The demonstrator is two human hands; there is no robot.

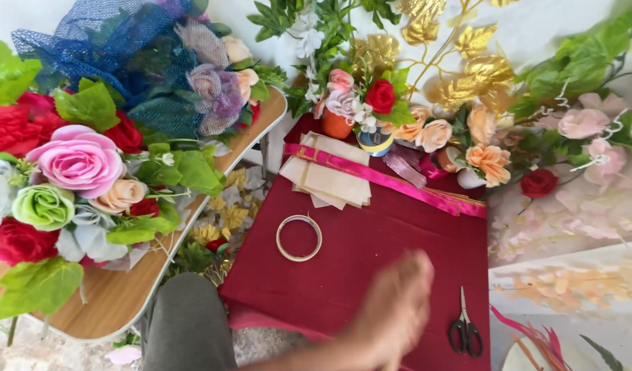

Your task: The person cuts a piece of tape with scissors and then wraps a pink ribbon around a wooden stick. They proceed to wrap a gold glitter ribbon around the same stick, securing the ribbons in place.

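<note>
Only one hand (pixel 391 312) is in view, reaching in from the bottom edge of the picture over the maroon cloth (pixel 371 261). It is smeared by motion blur, so which hand it is and whether its fingers are spread or closed cannot be told, and nothing can be made out in its grip. It hovers over the near middle of the cloth.

Just to its right, near the cloth's near right corner, lie black-handled scissors (pixel 465 326), blades shut and pointing away from the person. To the hand's upper left, toward the cloth's left edge, a thin pale ring (pixel 298 238) lies flat, apart from everything else. Farther back, near the far left corner, sits a stack of cream paper sheets (pixel 327 177). A pink satin ribbon (pixel 384 178) runs across that stack and slants down to the cloth's right edge.

Along the far edge stands a cluster of artificial flowers (pixel 371 103) in pink, red and peach, with an orange pot (pixel 336 126) and a small striped container among them, and gold leaves (pixel 467 62) rising behind. Green foliage with pink roses (pixel 584 124) spreads past the right edge.

To the left of the cloth, a wooden tray table (pixel 123 295) carries a large bouquet (pixel 75 165) of pink, green, red and peach blooms, with blue netting (pixel 103 48) behind it. A grey-clad knee (pixel 189 323) shows between the table and the cloth.
</note>
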